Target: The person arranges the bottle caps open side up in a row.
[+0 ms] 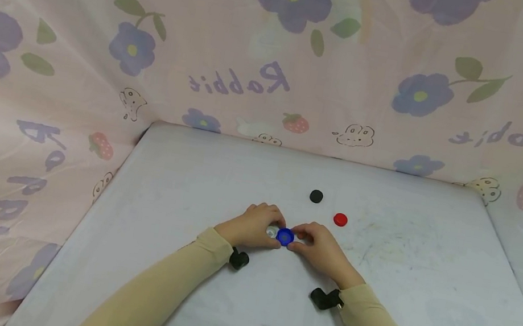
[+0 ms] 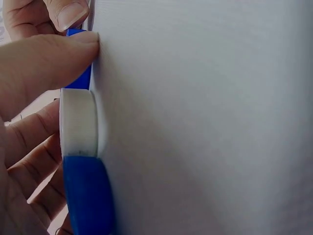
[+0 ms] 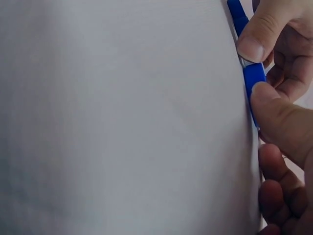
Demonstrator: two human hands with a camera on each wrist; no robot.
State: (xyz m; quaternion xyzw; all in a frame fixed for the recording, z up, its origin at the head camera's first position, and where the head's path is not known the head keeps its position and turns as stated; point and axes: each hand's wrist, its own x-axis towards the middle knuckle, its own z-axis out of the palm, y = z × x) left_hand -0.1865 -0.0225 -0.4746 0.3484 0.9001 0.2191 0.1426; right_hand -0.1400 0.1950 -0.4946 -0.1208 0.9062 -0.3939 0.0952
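Observation:
Both hands meet at a blue bottle cap, which lies with its hollow side up on the white table. My left hand pinches it from the left, thumb at the near edge and a finger at the far edge. From the right, my right hand pinches the same cap between thumb and index finger. A white cap sits under the left palm, right beside the blue one. Another blue cap follows it in the row, hidden by the left hand in the head view.
Farther back on the table lie a black cap and a red cap. A patterned curtain encloses the table at the back and sides. Dark wrist cameras hang below the sleeves.

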